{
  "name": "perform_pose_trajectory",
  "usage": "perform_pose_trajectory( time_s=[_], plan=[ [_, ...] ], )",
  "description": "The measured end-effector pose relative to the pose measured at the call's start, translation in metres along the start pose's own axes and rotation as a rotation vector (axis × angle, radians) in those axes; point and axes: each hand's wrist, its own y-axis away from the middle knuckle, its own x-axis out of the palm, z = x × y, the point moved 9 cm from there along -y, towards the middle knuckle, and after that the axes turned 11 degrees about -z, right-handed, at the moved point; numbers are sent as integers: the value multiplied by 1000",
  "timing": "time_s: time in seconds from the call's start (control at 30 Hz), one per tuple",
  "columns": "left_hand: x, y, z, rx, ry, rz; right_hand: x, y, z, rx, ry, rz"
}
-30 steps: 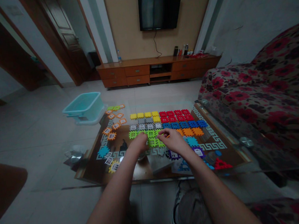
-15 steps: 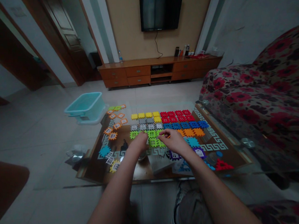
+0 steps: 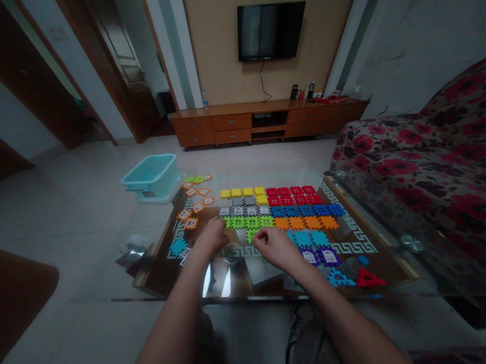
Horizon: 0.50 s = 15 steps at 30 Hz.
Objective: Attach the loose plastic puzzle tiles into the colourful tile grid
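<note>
Pinched between the fingertips of the right hand (image 3: pixel 273 246) is a green toothed plastic tile (image 3: pixel 251 235), held just below the green row (image 3: pixel 248 222) of the flat tile mat. Left hand (image 3: pixel 211 236) is curled, fingers resting at that row's left end; whether anything is gripped cannot be told. Beyond the grip, yellow, red, grey, blue and orange rows are seen joined. Unjoined: orange window tiles (image 3: pixel 190 211) far left, purple tiles (image 3: pixel 319 255) and red triangle (image 3: pixel 367 277) right. Judged over half assembled.
</note>
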Motion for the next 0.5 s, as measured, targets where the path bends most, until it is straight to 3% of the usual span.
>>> perform_pose_trajectory(
  time_s=[0.2, 0.33, 0.5],
  plan=[
    [3, 10, 44, -60, -22, -49, 52, 48, 43, -164, 233, 281],
    [4, 18, 70, -104, -24, -69, 83, 80, 56, -303, 401, 525],
    [-6, 21, 86, -152, -17, -130, 98, 91, 54, -322, 433, 577]
  ],
)
